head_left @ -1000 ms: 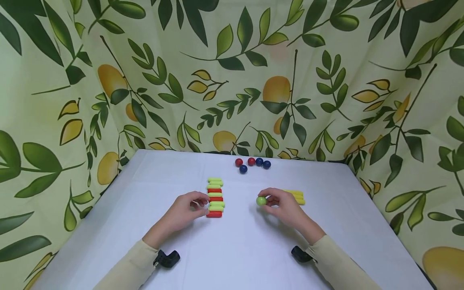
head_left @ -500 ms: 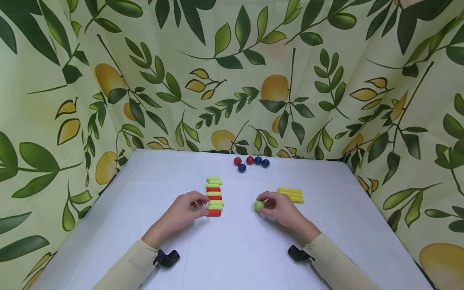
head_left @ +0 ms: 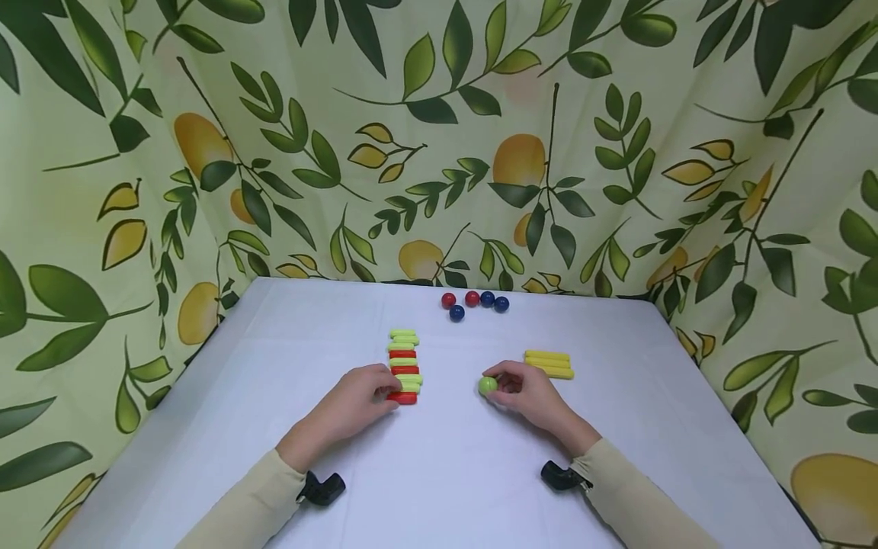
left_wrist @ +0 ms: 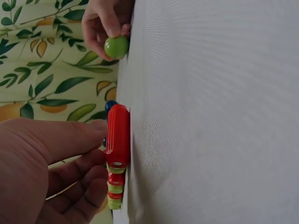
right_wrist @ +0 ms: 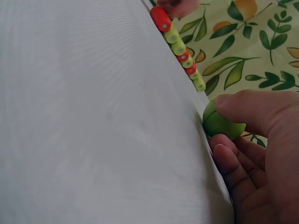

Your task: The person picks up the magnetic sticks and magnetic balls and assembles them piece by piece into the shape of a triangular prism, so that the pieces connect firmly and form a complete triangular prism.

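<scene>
A row of short plastic rods [head_left: 403,362], lime green and red with pale dots in their ends, lies left of centre on the white table. My left hand [head_left: 353,404] is at the near end of this row. Its thumb and fingers pinch the left end of the nearest, red rod [left_wrist: 117,135]; the exact contact is partly hidden. A glossy green ball [right_wrist: 224,122] is pinched between the thumb and fingers of my right hand [head_left: 531,393], at or just over the table surface. Close behind that hand lie several yellow rods [head_left: 549,364], side by side.
Near the far edge of the white table [head_left: 439,473] sit two red balls [head_left: 472,299] and three blue balls [head_left: 456,313]. A leaf-and-fruit patterned cloth [head_left: 439,152] hangs behind and along the sides.
My left hand has moved slightly right, its fingertips now onto the near end of the row. The right hand has shifted a little left with the green ball. The view tilts slightly.
</scene>
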The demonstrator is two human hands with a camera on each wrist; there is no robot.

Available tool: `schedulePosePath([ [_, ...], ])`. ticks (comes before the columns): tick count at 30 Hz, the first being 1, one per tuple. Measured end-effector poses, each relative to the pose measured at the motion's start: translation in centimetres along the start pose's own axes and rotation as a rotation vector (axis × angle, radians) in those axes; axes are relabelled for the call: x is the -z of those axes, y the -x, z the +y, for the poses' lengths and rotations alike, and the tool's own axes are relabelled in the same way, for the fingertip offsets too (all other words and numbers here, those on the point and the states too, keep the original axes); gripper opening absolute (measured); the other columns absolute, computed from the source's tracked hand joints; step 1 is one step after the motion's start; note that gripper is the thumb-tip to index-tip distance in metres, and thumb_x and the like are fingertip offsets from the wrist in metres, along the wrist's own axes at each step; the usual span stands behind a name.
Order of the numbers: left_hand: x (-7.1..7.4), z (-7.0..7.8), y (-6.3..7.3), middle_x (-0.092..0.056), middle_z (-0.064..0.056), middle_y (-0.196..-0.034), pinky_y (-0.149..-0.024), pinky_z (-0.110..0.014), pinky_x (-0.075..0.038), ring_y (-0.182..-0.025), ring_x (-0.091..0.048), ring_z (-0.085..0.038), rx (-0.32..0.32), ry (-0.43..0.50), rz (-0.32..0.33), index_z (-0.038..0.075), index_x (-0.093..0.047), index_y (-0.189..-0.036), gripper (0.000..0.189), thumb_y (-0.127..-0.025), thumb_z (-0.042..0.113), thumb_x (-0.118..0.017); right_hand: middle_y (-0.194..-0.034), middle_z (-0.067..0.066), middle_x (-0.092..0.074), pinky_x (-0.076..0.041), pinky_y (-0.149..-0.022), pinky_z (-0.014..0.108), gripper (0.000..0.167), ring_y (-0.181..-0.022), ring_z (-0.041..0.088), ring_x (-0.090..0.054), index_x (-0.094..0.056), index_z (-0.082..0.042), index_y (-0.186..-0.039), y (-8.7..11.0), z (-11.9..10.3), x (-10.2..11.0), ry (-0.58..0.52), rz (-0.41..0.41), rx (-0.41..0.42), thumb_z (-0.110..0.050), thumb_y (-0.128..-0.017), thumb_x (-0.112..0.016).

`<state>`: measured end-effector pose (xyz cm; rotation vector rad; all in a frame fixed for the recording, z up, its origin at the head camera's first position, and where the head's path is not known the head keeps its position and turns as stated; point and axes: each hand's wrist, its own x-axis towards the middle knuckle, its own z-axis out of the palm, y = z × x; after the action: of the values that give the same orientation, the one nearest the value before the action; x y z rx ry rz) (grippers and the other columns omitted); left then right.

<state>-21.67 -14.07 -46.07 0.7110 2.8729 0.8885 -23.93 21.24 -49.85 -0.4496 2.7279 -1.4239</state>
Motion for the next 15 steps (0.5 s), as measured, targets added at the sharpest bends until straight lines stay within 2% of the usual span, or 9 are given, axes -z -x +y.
schedulePosePath([
  [5,-0.42,0.32,-0.2,-0.068,0.005,-0.103,-0.093,-0.042,-0.057,-0.096,-0.062,-0.016,-0.029,-0.116,-0.015,0.012,-0.081,-0.11,0.021,-0.091,0.012,-0.089,-0.102,-0.005,-0.072,-0.057,-0.079,0.029,0.029,-0.09,0.021,-0.066,-0.08,-0.023,-0.116,0.02,0.45,-0.18,-0.008,0.0,0.002,-0.011,-0.091,-0.089],
  [15,-0.91,1.06,-0.31,-0.074,0.003,-0.099,-0.089,-0.04,-0.059,-0.094,-0.066,-0.016,-0.073,-0.213,0.005,0.011,-0.083,-0.106,0.017,-0.09,0.012,-0.09,-0.103,-0.006,-0.073,-0.057,-0.081,0.03,0.029,-0.092,0.019,-0.067,-0.08,-0.022,-0.116,-0.12,0.37,-0.13,-0.002,0.009,-0.002,-0.012,-0.091,-0.089],
])
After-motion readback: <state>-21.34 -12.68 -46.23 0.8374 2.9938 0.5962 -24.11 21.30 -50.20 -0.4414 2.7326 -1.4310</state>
